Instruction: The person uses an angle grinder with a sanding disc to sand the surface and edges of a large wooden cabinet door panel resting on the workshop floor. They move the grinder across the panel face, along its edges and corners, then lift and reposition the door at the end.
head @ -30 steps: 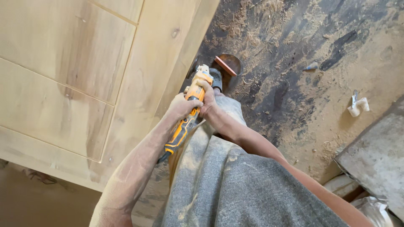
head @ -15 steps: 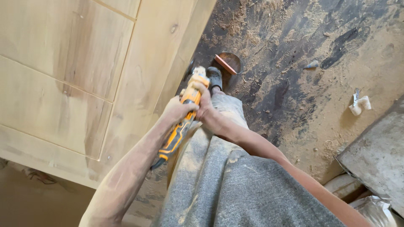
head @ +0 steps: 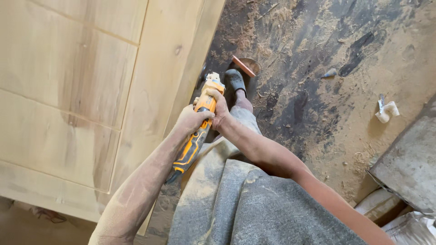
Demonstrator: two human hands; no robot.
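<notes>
Gripping an orange and black power tool point(head: 196, 131) with both hands, the person stands over a pale wooden panel door point(head: 91, 90) that fills the picture from nine o'clock up to twelve. In the head view, the left hand point(head: 190, 120) wraps tight around the middle of the tool's body, and the right hand point(head: 220, 109) clamps the front end near its head; both are closed full on it, dusted white. The tool's nose points toward twelve o'clock and sits right against the panel's edge, near a grey shoe point(head: 236, 81). How far along? The door's face looks smooth and pale, sawdust lies thick over the dark floor point(head: 318, 90), so plenty of working seems done; I judge the edge is in hand now, and how much of it remains cannot be told. At three o'clock lies a small white rag point(head: 386, 111), well apart.
</notes>
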